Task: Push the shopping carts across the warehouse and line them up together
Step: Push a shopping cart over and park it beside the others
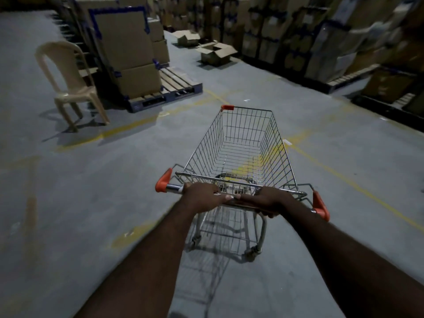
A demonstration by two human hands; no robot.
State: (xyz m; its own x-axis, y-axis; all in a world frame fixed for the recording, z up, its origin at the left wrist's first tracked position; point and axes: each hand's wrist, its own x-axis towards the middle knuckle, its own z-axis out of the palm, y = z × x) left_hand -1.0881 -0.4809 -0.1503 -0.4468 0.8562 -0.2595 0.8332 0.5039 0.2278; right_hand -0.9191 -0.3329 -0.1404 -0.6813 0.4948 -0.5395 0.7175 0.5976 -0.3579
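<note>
Both grips curled round the handle bar (173, 187); shopping cart (243, 145) dead ahead.
Your left grip (202, 196) and right grip (268, 201) wrap the handle bar near its middle, set close together. The shopping cart stands on the floor (91, 180) directly in front of you, long axis running away from you toward the stacked boxes (275, 31). Both arms reach out nearly straight, neither nearer. No second cart is in view; expect steering first.

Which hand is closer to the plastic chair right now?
Left. The left hand grips the cart handle on the side facing the chair, which stands ahead to the left. The right hand grips the handle beside it, farther from the chair.
</note>
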